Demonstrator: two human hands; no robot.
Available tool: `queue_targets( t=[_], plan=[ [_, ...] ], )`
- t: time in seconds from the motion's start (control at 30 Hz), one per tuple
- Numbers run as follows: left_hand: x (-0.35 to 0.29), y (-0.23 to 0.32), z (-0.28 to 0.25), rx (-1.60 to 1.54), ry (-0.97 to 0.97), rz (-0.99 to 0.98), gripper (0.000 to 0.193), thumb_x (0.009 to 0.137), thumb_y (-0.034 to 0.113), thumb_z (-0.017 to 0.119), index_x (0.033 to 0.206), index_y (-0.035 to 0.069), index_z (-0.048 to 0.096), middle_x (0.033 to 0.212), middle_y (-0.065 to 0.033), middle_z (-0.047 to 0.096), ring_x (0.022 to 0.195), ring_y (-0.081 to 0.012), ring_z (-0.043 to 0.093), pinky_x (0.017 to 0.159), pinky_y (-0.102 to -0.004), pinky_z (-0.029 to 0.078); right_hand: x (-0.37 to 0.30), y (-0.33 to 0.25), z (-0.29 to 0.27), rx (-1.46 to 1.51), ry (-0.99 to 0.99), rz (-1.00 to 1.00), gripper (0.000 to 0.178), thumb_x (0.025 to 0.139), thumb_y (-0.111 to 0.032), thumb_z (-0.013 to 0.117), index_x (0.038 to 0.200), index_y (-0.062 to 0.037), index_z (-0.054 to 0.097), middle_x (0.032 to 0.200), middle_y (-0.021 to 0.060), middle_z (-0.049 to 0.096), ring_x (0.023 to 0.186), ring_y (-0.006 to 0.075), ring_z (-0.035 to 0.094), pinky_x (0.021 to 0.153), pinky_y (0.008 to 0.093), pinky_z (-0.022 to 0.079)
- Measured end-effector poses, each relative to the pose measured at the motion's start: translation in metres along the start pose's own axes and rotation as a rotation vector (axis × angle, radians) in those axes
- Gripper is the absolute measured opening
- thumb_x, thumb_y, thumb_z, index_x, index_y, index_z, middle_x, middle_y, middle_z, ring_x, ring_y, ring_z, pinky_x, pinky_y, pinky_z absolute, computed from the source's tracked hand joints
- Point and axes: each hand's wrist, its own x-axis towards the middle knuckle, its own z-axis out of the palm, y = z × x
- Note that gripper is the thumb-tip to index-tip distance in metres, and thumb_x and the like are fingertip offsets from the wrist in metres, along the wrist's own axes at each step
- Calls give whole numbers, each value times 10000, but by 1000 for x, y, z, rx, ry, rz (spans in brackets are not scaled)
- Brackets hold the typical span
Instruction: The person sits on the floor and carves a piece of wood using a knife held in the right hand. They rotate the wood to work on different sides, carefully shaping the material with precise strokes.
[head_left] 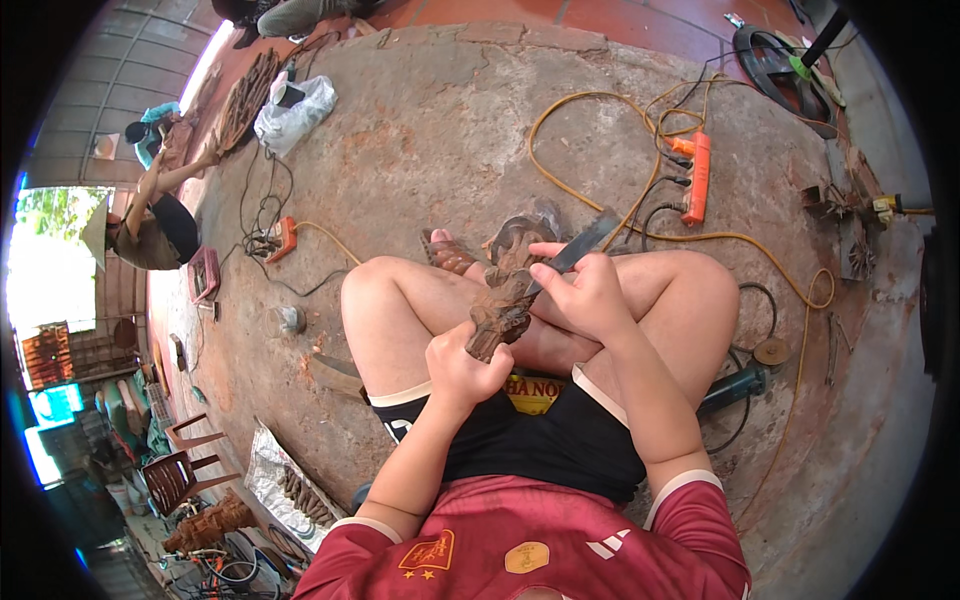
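Two hands — flat blade, brown carving

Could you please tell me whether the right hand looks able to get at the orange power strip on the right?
Probably not: the right hand is occupied with a dark flat blade, and that power strip lies out beyond the bent right leg.

I'm remotely viewing a yellow cord looping beside an orange power strip far right; a white bag is lying far left, a brown chair standing near left.
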Motion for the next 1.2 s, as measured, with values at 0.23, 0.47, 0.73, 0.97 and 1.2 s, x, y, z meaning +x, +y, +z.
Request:
queue_targets(
  t=[0.23, 0.47, 0.73, 0.97, 1.2],
  plan=[
    [-1, 2, 0, -14, 13, 6, 260, 666, 221, 704, 624, 21, 543, 565, -205, 565, 541, -420, 591, 521, -455, 489, -1, -13, -2, -155, -129, -114, 211, 905, -44, 685, 1100, 35, 701, 965, 70, 727, 864, 87, 642, 745, 232, 516],
    [-1, -1, 1, -14, 18, 8, 278, 664, 223, 706, 610, 17, 527, 560, -214, 558, 536, -424, 584, 518, -457, 487, 9, -6, -9, 28, 90, 28, 181, 891, -176, 735, 993, -28, 748, 721, -40, 667, 608, 9, 495, 531, 212, 403],
    [-2, -4, 1, -8, 10, -2, 292, 657, 225, 708, 599, 13, 516, 548, -217, 545, 526, -429, 576, 510, -457, 484, 8, -8, 1, 14, 49, 68, 182, 868, -165, 755, 949, -4, 732, 778, -5, 693, 641, 28, 538, 561, 222, 439],
    [-4, 2, 3, 25, 19, 44, 251, 684, 186, 670, 621, -4, 518, 541, -200, 538, 502, -398, 573, 506, -432, 470, -2, -7, 17, 0, 19, -34, 198, 861, -68, 733, 1035, 21, 698, 896, 52, 698, 815, 93, 625, 706, 246, 511],
    [-9, -3, 8, 24, 35, 42, 233, 685, 189, 674, 634, 9, 536, 546, -191, 548, 505, -393, 577, 507, -438, 472, -7, -9, 28, -63, -1, -11, 217, 853, -45, 702, 1055, 34, 689, 865, 63, 697, 786, 91, 632, 688, 259, 522]
  ],
)
